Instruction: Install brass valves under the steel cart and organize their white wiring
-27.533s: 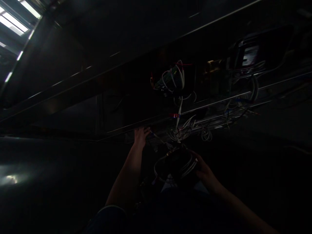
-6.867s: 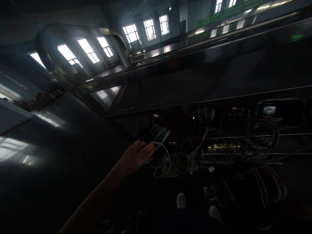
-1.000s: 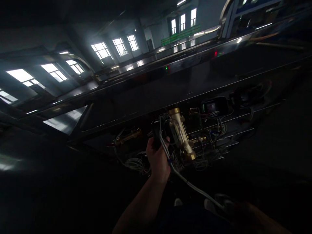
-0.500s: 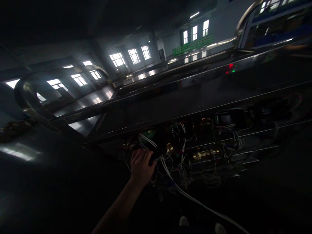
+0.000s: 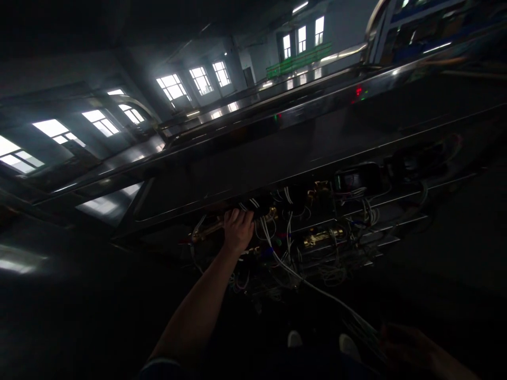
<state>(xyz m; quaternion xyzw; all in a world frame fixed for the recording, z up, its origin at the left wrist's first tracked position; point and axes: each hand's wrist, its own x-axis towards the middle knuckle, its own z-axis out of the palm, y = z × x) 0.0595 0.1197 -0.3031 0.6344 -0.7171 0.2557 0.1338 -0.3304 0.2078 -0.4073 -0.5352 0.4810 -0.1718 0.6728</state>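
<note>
My left hand [image 5: 238,230] reaches into the open front of a dark metal cabinet. Its fingers curl over a dark part with white wires [image 5: 253,203]; most of that part is hidden. Brass fittings [image 5: 209,230] lie just left of the hand, and a brass valve [image 5: 322,238] is farther right. A long bundle of white wires [image 5: 325,295] runs from the cabinet toward the lower right. It reaches my right hand [image 5: 407,345], dim and blurred, whose fingers seem closed around the wires.
A black box [image 5: 358,180] with looped wires sits in the opening's right part. Above it stretches the cabinet's shiny metal top edge [image 5: 237,129], with a curved tube [image 5: 374,29] rising at the right. My shoes [image 5: 295,339] show below on the dark floor.
My left hand has moved up and slightly right, closer into the cabinet, covering the green circuit board seen before. My right hand has come into view at the lower right. The view has shifted.
</note>
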